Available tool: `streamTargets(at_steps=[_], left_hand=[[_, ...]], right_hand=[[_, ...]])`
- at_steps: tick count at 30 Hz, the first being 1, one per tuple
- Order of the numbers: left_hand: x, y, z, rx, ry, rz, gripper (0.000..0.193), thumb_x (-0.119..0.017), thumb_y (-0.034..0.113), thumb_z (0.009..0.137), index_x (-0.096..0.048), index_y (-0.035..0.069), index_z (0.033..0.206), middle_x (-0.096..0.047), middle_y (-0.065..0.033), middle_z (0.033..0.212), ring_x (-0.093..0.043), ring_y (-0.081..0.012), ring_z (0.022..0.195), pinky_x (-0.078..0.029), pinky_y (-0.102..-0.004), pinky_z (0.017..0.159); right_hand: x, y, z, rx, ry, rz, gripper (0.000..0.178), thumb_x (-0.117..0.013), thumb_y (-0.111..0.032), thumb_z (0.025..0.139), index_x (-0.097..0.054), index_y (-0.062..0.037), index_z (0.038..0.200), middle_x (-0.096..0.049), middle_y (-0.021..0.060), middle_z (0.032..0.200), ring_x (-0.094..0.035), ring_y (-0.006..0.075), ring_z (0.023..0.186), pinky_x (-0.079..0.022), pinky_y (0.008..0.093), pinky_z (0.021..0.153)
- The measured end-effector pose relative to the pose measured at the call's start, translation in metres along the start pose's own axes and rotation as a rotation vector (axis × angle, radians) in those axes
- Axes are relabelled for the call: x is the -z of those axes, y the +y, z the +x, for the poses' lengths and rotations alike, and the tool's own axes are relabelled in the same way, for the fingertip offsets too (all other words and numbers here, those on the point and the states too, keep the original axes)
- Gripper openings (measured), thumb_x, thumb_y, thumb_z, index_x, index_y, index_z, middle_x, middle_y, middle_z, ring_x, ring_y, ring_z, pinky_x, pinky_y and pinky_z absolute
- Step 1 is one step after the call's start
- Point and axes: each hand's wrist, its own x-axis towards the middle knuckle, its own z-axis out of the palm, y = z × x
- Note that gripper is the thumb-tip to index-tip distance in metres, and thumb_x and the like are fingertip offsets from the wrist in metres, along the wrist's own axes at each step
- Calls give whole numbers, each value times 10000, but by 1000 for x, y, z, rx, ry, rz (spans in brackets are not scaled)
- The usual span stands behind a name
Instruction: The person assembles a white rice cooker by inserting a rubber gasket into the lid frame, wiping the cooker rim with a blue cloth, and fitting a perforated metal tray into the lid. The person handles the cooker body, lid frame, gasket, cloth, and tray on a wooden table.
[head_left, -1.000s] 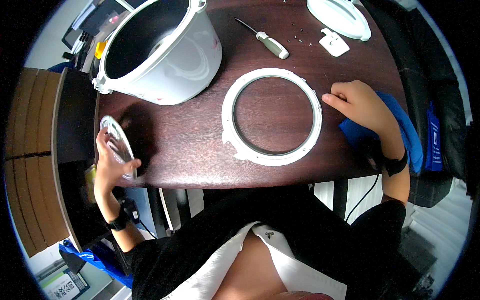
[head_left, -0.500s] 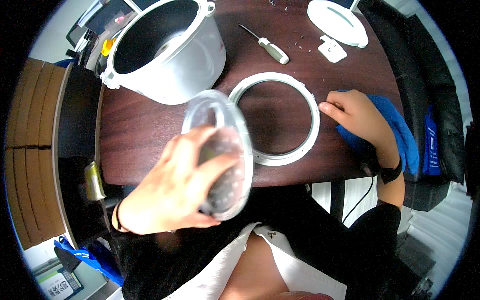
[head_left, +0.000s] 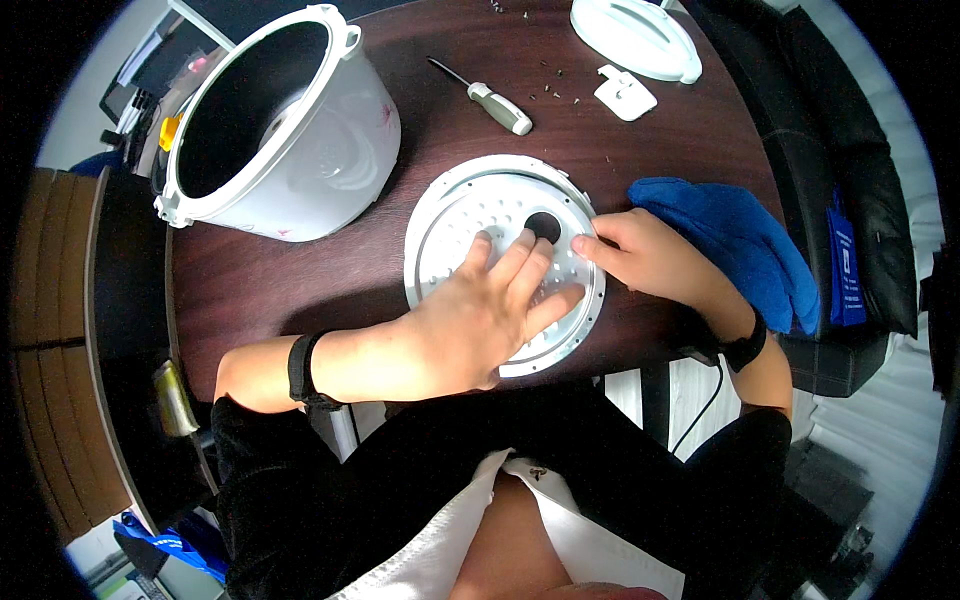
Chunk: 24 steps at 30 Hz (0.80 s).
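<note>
A round silvery metal plate [head_left: 488, 212] with raised dimples and a dark hole near its far right lies over a white ring [head_left: 429, 190] near the table's front edge. Flat on the plate rests my left hand [head_left: 478, 310], its fingers spread. My right hand [head_left: 655, 255] is at the ring's right rim, thumb and fingers closed on the edge. The ring's near left side is hidden beneath my left hand. Whether the plate sits fully inside the ring, I cannot tell.
A white rice cooker body [head_left: 330, 150] stands at the far left. Beyond the ring lie a screwdriver [head_left: 498, 108], several small screws [head_left: 558, 90], a white plastic piece [head_left: 626, 94] and a white oval lid [head_left: 640, 40]. A blue cloth [head_left: 745, 240] lies beside my right forearm.
My left hand has brought the metal plate rightward and down onto the ring, and its fingers have spread out. My right hand remains at the ring's right edge. The whole view has shifted slightly.
</note>
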Motion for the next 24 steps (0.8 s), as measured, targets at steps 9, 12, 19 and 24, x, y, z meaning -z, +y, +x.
streamTargets(at_steps=[9, 12, 19, 24], left_hand=[[-11, -19, -1, 23, 68, -101, 1055, -851, 282, 618, -306, 89, 1500, -281, -248, 1515, -245, -403, 1449, -256, -632, 1131], [-15, -24, -2, 19, 56, -153, 1006, -842, 257, 629, -334, 89, 1480, -299, -223, 1518, -237, -399, 1457, -235, -635, 1146], [-18, -30, -17, 75, 78, -205, 953, -857, 291, 637, -389, 117, 1448, -315, -177, 1529, -228, -401, 1462, -214, -636, 1161], [-22, -37, -33, 149, 69, -184, 941, -865, 268, 627, -415, 142, 1443, -316, -163, 1543, -208, -398, 1474, -219, -627, 1168]], right_hand=[[4, -2, 13, -140, 43, -186, 420, -627, -338, 925, -646, 29, 723, -625, 223, 681, -632, 365, 603, -471, 435, 557], [9, 8, 19, -56, 84, -227, 417, -623, -340, 923, -656, 25, 722, -638, 213, 682, -643, 367, 615, -482, 436, 566], [10, 5, 18, -128, 53, -252, 415, -644, -354, 901, -665, 14, 710, -641, 204, 668, -647, 357, 602, -484, 432, 552], [12, 3, 17, -140, 26, -281, 423, -666, -362, 882, -669, 10, 682, -629, 193, 625, -633, 347, 559, -479, 425, 530]])
